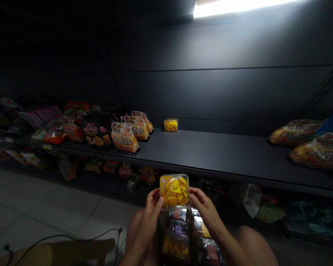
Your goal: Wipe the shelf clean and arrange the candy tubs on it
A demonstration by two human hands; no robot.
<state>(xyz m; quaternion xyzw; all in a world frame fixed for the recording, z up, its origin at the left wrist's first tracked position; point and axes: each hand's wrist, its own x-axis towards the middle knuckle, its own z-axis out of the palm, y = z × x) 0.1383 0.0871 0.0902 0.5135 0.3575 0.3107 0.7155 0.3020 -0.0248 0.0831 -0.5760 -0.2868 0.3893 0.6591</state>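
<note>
Between my two hands is a clear plastic box (174, 190) with yellow pieces inside, held up in front of the shelf edge. My left hand (153, 207) grips its left side, thumb toward me. On the opposite side my right hand (204, 205) presses its fingers and thumb against the box. A similar small clear box with yellow contents (171, 125) stands on the grey shelf (205, 147), close to the back panel. Below my hands, several dark packs with clear tops (177, 236) sit between my knees; what holds them is unclear.
Orange snack bags (124, 137) stand left of the small box, with darker bags (93, 131) beyond. More snack bags (319, 149) lie at the right end. A lower shelf holds assorted packets (147, 174). A black cable (80, 238) crosses the floor at left.
</note>
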